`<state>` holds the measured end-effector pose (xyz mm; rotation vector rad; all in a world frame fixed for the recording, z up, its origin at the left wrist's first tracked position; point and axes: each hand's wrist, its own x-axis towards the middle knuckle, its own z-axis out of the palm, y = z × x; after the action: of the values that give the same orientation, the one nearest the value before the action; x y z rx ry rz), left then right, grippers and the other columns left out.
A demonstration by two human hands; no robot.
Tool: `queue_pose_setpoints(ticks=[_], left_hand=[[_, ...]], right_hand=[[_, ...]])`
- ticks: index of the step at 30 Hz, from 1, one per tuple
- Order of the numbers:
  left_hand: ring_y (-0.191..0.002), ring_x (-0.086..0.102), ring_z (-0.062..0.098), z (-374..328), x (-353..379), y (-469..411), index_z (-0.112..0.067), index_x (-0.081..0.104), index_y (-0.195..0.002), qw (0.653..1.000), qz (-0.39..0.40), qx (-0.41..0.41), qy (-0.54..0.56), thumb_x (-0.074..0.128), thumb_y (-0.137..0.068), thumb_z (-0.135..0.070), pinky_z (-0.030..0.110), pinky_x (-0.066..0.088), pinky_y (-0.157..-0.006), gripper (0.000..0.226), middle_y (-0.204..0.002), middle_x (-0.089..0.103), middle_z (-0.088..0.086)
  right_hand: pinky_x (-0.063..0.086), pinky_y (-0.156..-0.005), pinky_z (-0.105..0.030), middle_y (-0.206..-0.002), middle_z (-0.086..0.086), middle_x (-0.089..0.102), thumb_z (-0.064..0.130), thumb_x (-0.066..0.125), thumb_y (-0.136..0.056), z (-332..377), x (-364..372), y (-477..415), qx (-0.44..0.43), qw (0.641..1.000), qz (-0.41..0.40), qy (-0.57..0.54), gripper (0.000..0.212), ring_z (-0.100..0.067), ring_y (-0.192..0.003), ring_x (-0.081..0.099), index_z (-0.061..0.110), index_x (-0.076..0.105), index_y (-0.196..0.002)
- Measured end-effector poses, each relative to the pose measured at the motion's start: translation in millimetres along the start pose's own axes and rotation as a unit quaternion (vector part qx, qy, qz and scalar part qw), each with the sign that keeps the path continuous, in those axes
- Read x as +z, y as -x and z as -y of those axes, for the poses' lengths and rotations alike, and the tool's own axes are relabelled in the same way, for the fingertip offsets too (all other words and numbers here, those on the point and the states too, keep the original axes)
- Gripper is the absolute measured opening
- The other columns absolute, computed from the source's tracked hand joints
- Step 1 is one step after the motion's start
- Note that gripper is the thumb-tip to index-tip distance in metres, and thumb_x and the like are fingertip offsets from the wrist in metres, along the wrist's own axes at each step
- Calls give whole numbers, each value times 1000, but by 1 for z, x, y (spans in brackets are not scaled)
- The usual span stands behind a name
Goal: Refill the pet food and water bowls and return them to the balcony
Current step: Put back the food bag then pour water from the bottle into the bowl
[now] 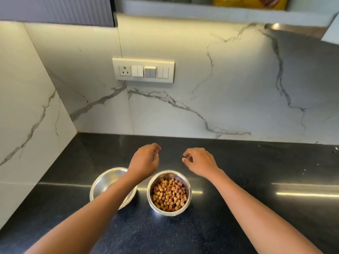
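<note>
Both of your hands hover over the black tabletop with nothing in them: the left hand and the right hand each show a loose grip, fingers softly curled, touching neither bowl. The food bowl sits just at 6 o'clock of the gap between your hands, heaped with tan and pinkish kibble, so the food half looks done. The second bowl stands just beside it at 9 o'clock, partly under your left forearm. It shows bare metal and no food, and whether it has any water in it cannot be told from here. It is likely the next thing to pick up. Both bowls are round, polished steel with smooth curved walls and a thin rolled rim, and they will be slippery, more so when wet. So hook your fingers over the rim with the thumb outside rather than pinching the wall, and lift straight up. The tabletop is glossy, speckled stone, so a nudged bowl will probably slide – keep your forearm clear of the full one as you lift. Carry the kibble level, since the small, hard, loose pieces will likely roll out at a tilt. A yellow bag rests on the shelf at 1 o'clock above the veined marble wall.
</note>
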<state>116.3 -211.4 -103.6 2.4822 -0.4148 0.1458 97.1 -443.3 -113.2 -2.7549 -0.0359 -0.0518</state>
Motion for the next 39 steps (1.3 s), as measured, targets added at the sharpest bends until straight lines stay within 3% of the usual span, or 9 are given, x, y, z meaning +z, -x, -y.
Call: queue_pose_setpoints(ticks=[6, 12, 15, 19, 24, 28, 32, 35, 39], left_hand=[[-109, 66, 18, -74, -94, -24, -18, 67, -123, 967, -167, 190, 10, 59, -95, -13, 31, 53, -94, 30, -117, 73, -2], [-104, 67, 14, -143, -184, -45, -15, 71, -116, 908, -273, 311, 64, 60, -93, -6, 29, 54, -91, 27, -112, 74, -3], [-96, 70, 17, -169, -218, -65, -12, 73, -108, 878, -320, 341, 99, 58, -89, -6, 34, 56, -86, 25, -104, 76, -1], [-90, 68, 11, -200, -254, -101, -13, 72, -104, 882, -339, 307, 118, 57, -90, -7, 22, 56, -79, 22, -100, 76, -2], [-95, 67, 23, -213, -273, -148, -11, 66, -114, 919, -321, 192, 122, 57, -92, -8, 38, 59, -85, 24, -104, 72, 5], [-97, 59, 27, -214, -273, -158, -5, 53, -131, 948, -280, 112, 99, 52, -91, 0, 38, 53, -83, 40, -111, 64, 12], [-93, 58, 24, -210, -277, -162, -5, 48, -132, 951, -273, 97, 108, 53, -90, 2, 37, 52, -79, 43, -105, 61, 9], [-95, 62, 26, -208, -278, -164, -6, 47, -134, 952, -267, 94, 119, 53, -90, 2, 36, 54, -79, 45, -105, 63, 12], [-92, 61, 23, -209, -278, -163, -6, 46, -134, 952, -266, 103, 111, 54, -91, 2, 32, 50, -77, 45, -104, 63, 11]], right_hand=[[61, -79, -28, -100, 14, 78, 29, 70, -98, 49, -98, 10, -65, 967, -232, -82, 16, -4, -78, 70, 27, 79, -112], [63, -74, -25, -99, 12, 80, 22, 74, -97, 104, -194, 28, -168, 897, -385, -138, 15, -5, -80, 73, 23, 80, -110], [62, -69, -28, -87, 8, 79, 16, 70, -95, 130, -245, 27, -216, 850, -442, -188, 13, -8, -76, 73, 17, 81, -101], [64, -68, -41, -79, 2, 78, 19, 65, -92, 159, -310, -4, -245, 804, -486, -240, 18, -17, -71, 75, 10, 80, -95], [64, -82, -44, -85, 9, 73, 23, 71, -91, 191, -371, -72, -169, 848, -452, -218, 18, -12, -78, 73, 13, 76, -105], [54, -83, -38, -120, -11, 69, 43, 76, -90, 208, -392, -128, -73, 904, -386, -168, 57, -28, -110, 66, 4, 62, -128], [54, -85, -38, -137, -13, 61, 64, 82, -78, 218, -394, -170, -24, 923, -329, -198, 95, -32, -124, 61, 5, 45, -143], [48, -67, -30, -137, -12, 60, 64, 86, -74, 222, -388, -188, -21, 929, -305, -207, 101, -32, -123, 62, 8, 43, -146], [56, -73, -35, -127, -10, 65, 62, 89, -71, 219, -382, -197, -35, 916, -324, -234, 91, -29, -108, 67, 13, 49, -136]])
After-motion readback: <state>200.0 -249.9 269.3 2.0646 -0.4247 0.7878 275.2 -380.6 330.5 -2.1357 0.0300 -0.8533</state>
